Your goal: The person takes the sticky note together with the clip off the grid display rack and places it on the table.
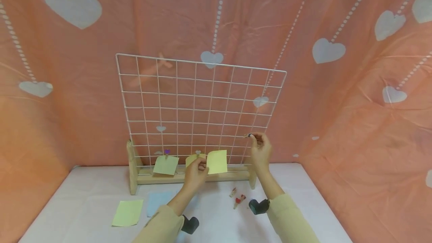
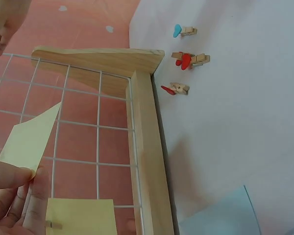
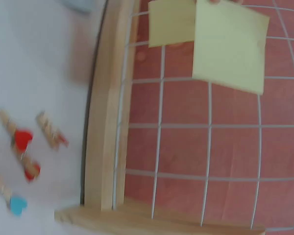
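- Pinching a pale yellow square paper note [image 1: 217,162] by its left side, the person's left hand [image 1: 195,175] holds it before the lower part of a white wire grid [image 1: 193,110]; from here I cannot tell whether paper touches wire.
- By the grid's right edge, the right hand [image 1: 260,152] grips a small clip with a dark head [image 1: 248,135] between thumb and fingers.
- Partly behind the left hand, a second yellow note [image 1: 190,159] hangs near the grid's bottom edge.
- Further left, toward the bottom left corner, hangs a pale green note [image 1: 166,165] under a purple heart-shaped clip [image 1: 167,152].
- A pale wooden stand [image 1: 162,179] carries the grid near the white-covered table's [image 1: 91,186] far edge.
- Before its right end lie small wooden clothespins with red and blue hearts [image 3: 23,139].
- Nearer the table's left edge lies a yellow-green square note [image 1: 128,213], light blue paper [image 1: 156,201] beside it.
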Action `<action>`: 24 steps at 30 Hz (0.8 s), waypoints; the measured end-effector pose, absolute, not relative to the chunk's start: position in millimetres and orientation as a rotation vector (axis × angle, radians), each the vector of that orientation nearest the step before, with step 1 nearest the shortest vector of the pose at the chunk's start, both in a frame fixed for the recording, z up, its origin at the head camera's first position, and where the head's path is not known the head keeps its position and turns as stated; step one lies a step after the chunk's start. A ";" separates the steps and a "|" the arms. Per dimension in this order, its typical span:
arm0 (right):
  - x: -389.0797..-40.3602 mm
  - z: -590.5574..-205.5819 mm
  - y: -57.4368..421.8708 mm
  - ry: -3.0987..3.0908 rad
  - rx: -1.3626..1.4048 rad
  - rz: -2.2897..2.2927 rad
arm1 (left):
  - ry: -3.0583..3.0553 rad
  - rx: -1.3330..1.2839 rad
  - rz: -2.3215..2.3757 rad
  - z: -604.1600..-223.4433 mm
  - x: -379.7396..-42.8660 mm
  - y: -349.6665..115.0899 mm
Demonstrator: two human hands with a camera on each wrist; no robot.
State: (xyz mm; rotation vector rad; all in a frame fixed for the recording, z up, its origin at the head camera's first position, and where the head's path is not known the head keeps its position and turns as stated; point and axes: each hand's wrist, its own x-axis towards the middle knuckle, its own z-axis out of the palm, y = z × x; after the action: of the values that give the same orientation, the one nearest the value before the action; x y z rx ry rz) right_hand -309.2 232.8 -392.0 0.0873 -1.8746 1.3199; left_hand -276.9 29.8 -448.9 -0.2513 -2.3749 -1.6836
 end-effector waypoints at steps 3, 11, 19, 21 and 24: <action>-304.6 -393.8 234.5 -1.923 0.067 1.313 | -2.371 -0.246 -1.670 -451.6 -273.8 25.5; -291.4 -410.4 239.6 -2.018 0.021 1.364 | -2.376 -0.256 -1.685 -457.3 -268.3 17.8; -284.4 -425.6 242.1 -2.079 -0.037 1.290 | -2.398 -0.214 -1.661 -465.7 -265.3 9.7; -282.2 -429.3 243.3 -2.093 -0.042 1.282 | -2.403 -0.212 -1.654 -467.2 -264.3 8.0; -279.0 -435.3 245.2 -2.129 -0.057 1.275 | -2.419 -0.203 -1.650 -469.9 -261.4 5.1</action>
State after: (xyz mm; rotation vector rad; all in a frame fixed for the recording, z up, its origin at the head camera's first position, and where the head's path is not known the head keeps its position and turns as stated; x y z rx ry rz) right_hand -279.0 245.2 -435.3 -0.0574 -2.1286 1.2751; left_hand -261.4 5.1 -469.9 -0.2027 -2.4194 -1.6498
